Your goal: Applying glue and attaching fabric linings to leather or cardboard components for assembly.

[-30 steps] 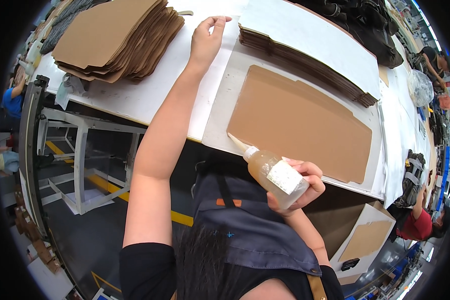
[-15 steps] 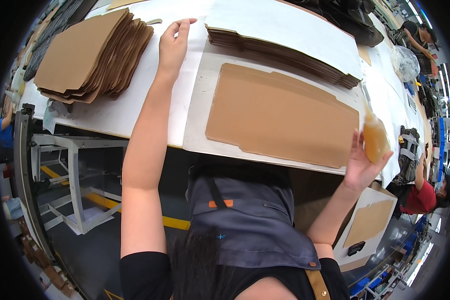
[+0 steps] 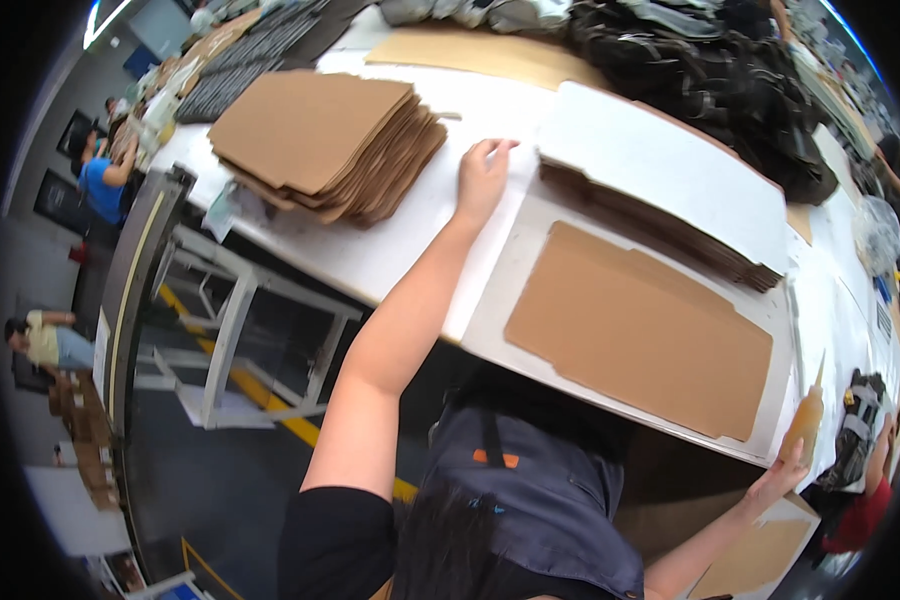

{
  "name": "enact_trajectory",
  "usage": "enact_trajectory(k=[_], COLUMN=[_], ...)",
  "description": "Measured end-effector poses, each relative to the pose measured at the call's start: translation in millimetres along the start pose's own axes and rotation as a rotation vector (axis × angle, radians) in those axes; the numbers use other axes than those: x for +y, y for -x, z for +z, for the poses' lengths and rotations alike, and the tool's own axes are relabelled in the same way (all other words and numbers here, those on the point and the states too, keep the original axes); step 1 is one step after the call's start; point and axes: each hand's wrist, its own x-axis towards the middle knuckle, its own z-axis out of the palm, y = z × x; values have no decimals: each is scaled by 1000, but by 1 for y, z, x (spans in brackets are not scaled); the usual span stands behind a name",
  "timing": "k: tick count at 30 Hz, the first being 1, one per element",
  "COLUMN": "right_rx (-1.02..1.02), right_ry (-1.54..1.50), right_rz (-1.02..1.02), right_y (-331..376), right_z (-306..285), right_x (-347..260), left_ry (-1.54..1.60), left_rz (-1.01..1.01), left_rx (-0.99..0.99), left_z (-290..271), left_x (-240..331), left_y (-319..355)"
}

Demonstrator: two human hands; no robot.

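Note:
My left hand rests flat with fingers spread on the white table, between a stack of brown cardboard blanks and a flat brown cardboard sheet. The sheet lies on a white board in front of me. My right hand reaches far right and touches the base of an amber glue bottle with a pointed nozzle, standing upright at the table's right edge.
A long row of folded cardboard under a white sheet lies behind the brown sheet. Dark bags pile at the back. Other people stand at the far left. A metal frame stands beneath the table.
My right hand carried the glue bottle from in front of my body out to the right and set it upright at the table's edge. My left hand stayed on the table.

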Motion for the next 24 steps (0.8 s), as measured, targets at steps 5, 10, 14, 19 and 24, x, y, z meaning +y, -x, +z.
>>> enact_trajectory(k=[5, 10, 14, 19, 24], right_rx=[220, 65, 115, 192, -3], right_ry=[385, 651, 585, 787, 1108], right_rz=[-94, -163, -278, -456, -459], right_y=[-19, -15, -23, -91, -161], right_z=[8, 23, 9, -18, -32], right_x=[42, 42, 21, 0, 35], left_ry=[-51, -60, -66, -60, -79], left_rz=[-102, -1, -10, -18, -14], left_rx=[-102, -145, -172, -191, -157], left_z=[-7, -17, -11, -10, -17], left_x=[-2, -20, -14, -14, -18], left_y=[3, -3, -8, -4, -7])
